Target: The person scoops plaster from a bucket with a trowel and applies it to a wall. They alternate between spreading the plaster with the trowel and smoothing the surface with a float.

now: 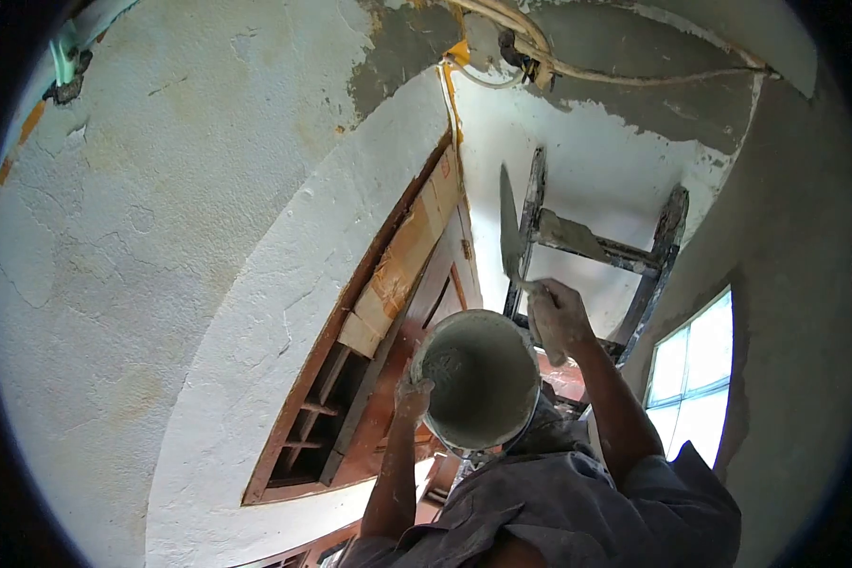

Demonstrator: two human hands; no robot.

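My left hand (412, 390) grips the rim of a round bucket (480, 379) smeared inside with grey plaster, held in front of my chest. My right hand (559, 320), coated in plaster, is shut on the handle of a flat trowel (509, 225). The trowel's blade points up, just above the bucket's far rim. My grey shirt (587, 506) fills the bottom of the view.
A plaster-spattered wooden ladder (655, 254) leans against the white wall behind the trowel. A brown wooden door frame with a slatted vent (350, 379) runs along the left. A bright window (699, 379) is on the right. Loose cables (540, 57) hang at the top.
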